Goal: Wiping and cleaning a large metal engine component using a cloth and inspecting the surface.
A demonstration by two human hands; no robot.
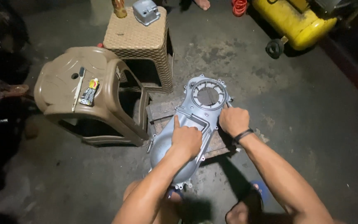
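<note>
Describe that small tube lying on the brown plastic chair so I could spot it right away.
Start at the tipped-over brown plastic chair left of the grey metal engine cover under both hands. On its flat upturned face lies a small black tube with a yellow end. Right beside it is a long thin pale-handled tool; the tube is shorter, fatter and the only yellow-and-black thing there.

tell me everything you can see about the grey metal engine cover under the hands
The long grey cast-metal engine cover lies flat on a low wooden block on the concrete floor. Its far end has a round opening with a slotted grille; its near end is a smooth, rounded bulge. Small bolt tabs line its rim. The left hand presses on its middle, index finger extended, and the right hand rests at its right edge.
</note>
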